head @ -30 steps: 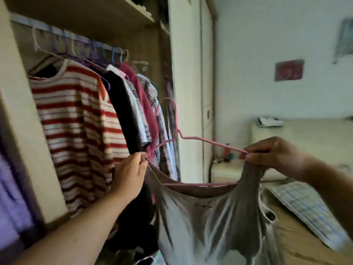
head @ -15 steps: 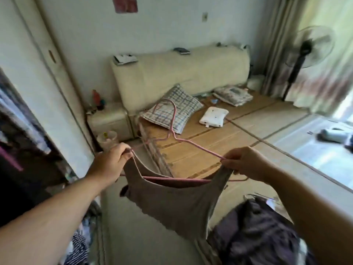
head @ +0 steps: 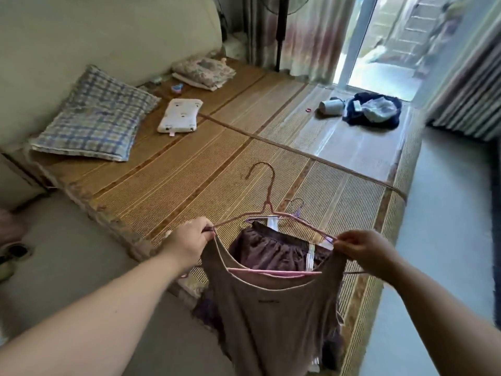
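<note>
Tank top (head: 271,316), taupe, hangs on a pink wire hanger (head: 273,272). It is held in the air over the near edge of the woven bed mat (head: 189,172), directly above a dark purple garment (head: 271,251) lying on that mat. Both straps sit at the hanger's shoulder ends, so the body drops freely and the lower bar shows through the neck opening.

Left hand (head: 187,244): the fingers are curled closed around the left shoulder end of the hanger together with the strap, and no gap shows. Support at both ends holds the hanger level, with the hook pointing away from the person.

Centre: the hook stands free and touches nothing.

Right hand (head: 363,249): thumb and fingertips pinch the right strap against the wire at its tip, and the remaining fingers are loosely bent.

Judgement: this narrow pinch suits sliding the strap off or along the wire while the left hand steadies the hanger.
</note>
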The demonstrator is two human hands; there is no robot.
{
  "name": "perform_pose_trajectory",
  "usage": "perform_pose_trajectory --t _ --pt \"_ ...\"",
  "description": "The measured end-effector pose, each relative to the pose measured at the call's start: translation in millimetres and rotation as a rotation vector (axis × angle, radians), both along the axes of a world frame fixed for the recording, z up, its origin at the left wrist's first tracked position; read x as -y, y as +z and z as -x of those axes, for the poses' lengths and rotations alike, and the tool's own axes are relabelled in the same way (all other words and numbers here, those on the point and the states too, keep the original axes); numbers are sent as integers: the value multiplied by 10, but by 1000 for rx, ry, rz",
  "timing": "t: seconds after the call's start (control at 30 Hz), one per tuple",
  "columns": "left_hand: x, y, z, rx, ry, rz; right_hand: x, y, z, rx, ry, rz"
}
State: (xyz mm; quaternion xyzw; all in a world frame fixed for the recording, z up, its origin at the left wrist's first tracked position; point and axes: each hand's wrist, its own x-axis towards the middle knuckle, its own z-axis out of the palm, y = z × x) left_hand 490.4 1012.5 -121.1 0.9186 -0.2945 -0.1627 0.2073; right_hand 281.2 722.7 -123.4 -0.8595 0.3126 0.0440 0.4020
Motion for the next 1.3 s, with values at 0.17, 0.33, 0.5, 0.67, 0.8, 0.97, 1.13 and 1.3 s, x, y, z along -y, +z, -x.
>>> perform_pose_trajectory --t 0.17,0.33,0.5,0.67,0.8,0.97,1.13,1.3 --pt "934 -259 -355 -30 -14 -31 638 -438 -153 32 -180 44" --pt "1515 -838 -632 -103 26 -127 1062 -1065 -411 -146 -192 77" --pt "1818 -1460 -821 -158 49 -291 1235 -1722 -658 -276 -242 35" --pt "2047 -1736 -997 -193 113 -268 1363 -1992 -964 -284 -296 47" --pt "2015 -1624 -1016 -217 141 -233 1316 -1845 -1188 -247 -251 60" --pt "1582 -1147 -903 -145 54 -275 846 -1318 -1707 -173 87 180" --pt "900 -317 -895 16 112 -213 -117 -460 -2411 63 488 285" --pt "-263 540 -849 189 293 -147 -1380 498 -2852 362 788 345"
